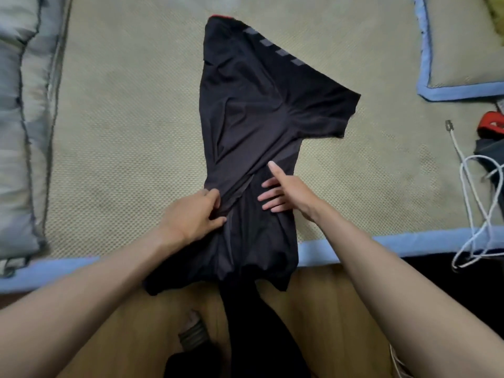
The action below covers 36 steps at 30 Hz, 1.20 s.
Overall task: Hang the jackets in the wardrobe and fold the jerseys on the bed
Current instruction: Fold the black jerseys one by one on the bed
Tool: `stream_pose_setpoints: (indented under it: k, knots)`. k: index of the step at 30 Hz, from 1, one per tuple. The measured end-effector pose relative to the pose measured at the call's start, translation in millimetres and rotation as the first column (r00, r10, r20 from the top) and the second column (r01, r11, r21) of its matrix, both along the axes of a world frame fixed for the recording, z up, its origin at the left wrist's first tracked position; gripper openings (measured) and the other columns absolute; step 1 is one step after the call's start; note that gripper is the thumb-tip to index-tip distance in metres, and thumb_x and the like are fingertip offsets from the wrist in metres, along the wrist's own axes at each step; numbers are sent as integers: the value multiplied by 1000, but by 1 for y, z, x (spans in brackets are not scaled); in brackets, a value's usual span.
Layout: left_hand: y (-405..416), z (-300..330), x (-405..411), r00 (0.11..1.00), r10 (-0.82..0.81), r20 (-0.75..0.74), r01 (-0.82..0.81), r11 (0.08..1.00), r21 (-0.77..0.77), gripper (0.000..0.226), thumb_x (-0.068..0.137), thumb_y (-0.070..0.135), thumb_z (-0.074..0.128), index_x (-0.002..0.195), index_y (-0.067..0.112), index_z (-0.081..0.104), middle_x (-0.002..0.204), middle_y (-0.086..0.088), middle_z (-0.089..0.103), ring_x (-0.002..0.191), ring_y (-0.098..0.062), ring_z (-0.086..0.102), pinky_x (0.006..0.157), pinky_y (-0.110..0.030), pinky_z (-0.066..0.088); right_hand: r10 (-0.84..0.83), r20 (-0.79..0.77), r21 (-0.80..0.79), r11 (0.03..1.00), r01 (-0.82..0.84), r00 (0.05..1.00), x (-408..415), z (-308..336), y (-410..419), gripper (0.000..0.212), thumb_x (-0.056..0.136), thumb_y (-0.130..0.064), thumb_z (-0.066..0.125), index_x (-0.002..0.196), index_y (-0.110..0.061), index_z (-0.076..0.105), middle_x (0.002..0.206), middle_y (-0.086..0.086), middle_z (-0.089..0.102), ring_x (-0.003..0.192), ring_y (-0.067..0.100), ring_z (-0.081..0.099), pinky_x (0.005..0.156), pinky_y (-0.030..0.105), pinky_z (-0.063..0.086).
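Black smooth jersey (253, 118) on woven mat (122, 118), half-folded.

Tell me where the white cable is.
In the head view, the white cable lies at the right edge of the woven bed mat, right of the black jersey, below a red item.

left hand (195, 214) pinching, right hand (286, 193) flat, fingers straight

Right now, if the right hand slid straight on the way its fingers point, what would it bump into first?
The right hand lies flat on the black jersey, fingers pointing toward the left hand. It would likely meet the raised fabric fold that hand pinches, then the hand itself.
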<state>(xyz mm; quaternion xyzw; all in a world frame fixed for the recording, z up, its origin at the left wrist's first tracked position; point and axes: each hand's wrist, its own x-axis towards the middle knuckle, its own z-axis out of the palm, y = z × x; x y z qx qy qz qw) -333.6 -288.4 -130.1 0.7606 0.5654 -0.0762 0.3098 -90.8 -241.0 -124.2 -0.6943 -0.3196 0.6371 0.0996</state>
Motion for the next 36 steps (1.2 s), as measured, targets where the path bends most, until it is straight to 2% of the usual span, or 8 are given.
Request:
stream_pose_setpoints:
  k: [3,8,14,20,24,26,32,36]
  knots:
    - [-41,1,-23,985,170,22,-170,985,-6,39,89,56,64,104,24,48,105,2,61,95,-27,64,76,-39,48,28,-36,-51,998,-30,999,-31,2,-35,73,95,-75,40,114,-8,64,100,17,79,88,31,76,72,33,60]
    - [-86,1,-51,975,120,-187,-114,993,40,34,96,49,57,113,21,53,114,-6,70,112,-31,63,92,-44,40,-38,-136,-71,997,29,990,-74,4,-85,79,91,-78,43,118,-7,64,99,13,80,91,27,78,77,36,62]
    - [-125,28,-52,929,241,281,-241,970,-34,32,93,42,68,82,23,44,74,1,60,75,-28,59,66,-38,42,-23,-139,-16,1000,21,990,-102,14,-120,75,92,-74,50,128,-9,66,103,12,79,92,25,78,86,38,62]
    - [-154,43,-18,905,74,418,-94,995,28,35,94,45,64,79,24,40,71,8,45,69,-17,47,64,-39,42,-331,-455,-134,943,304,827,-99,25,-141,63,88,-53,72,136,-13,62,127,8,73,117,25,70,105,47,53]
    - [-162,48,10,877,103,470,-110,994,-13,24,97,41,62,89,28,44,76,10,53,73,-17,56,70,-44,51,-299,-306,-58,953,296,904,-73,27,-155,15,89,-15,73,100,-8,66,90,6,77,82,21,76,72,39,64]
    - [-166,48,23,863,145,484,-146,989,-37,17,98,37,61,98,30,46,81,10,62,75,-18,63,71,-45,54,-251,-217,7,966,259,943,-50,25,-160,17,92,-5,65,82,-15,55,71,1,68,63,15,72,54,29,57]
    - [-188,61,76,894,157,419,-189,981,35,21,98,33,61,112,28,46,98,6,67,84,-19,68,68,-38,53,-179,-134,144,970,198,975,9,32,-165,7,93,-12,72,98,-14,67,92,-3,76,80,11,75,58,25,57]
    - [-205,63,111,899,114,424,-184,974,130,22,99,35,59,103,27,39,87,8,62,72,-18,64,57,-34,48,-173,-92,183,965,188,981,25,32,-167,30,93,-23,74,119,-8,71,106,3,76,81,10,71,52,19,52]
